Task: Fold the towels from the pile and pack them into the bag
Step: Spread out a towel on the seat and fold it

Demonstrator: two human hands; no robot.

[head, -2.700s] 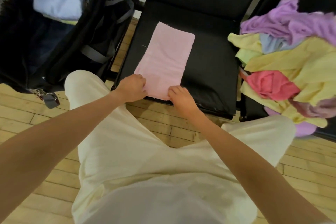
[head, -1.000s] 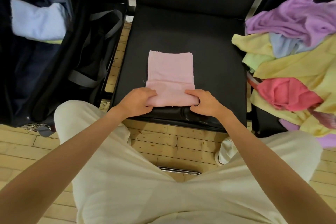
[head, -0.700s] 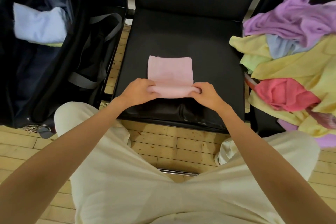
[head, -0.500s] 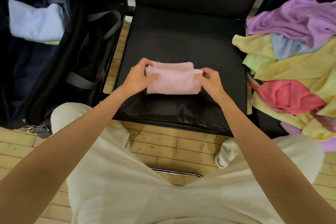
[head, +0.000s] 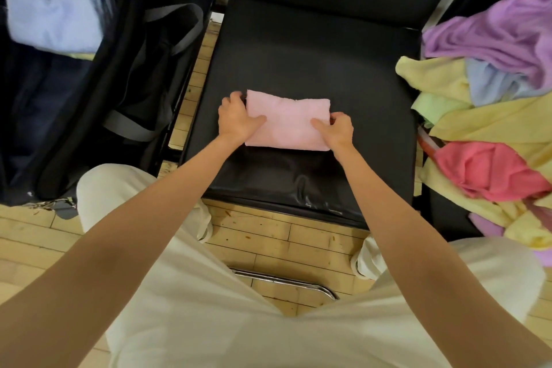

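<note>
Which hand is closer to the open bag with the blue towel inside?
Left. The left hand grips the pink towel on the side facing the bag; the right hand holds the far end.

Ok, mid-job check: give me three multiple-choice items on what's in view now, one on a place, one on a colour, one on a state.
1. Where does the pink towel lie?
A. on the black chair seat
B. in the bag
C. on the floor

2. What colour is the towel already in the bag?
A. red
B. light blue
C. green

3. How is the pink towel now?
A. spread out flat in a single layer
B. crumpled in the pile
C. folded into a small rectangle, held at both ends

Answers:
1 A: it rests mid-seat.
2 B: a light blue towel shows inside the open bag.
3 C: the left hand and the right hand hold its two short ends, away from the pile.
</note>
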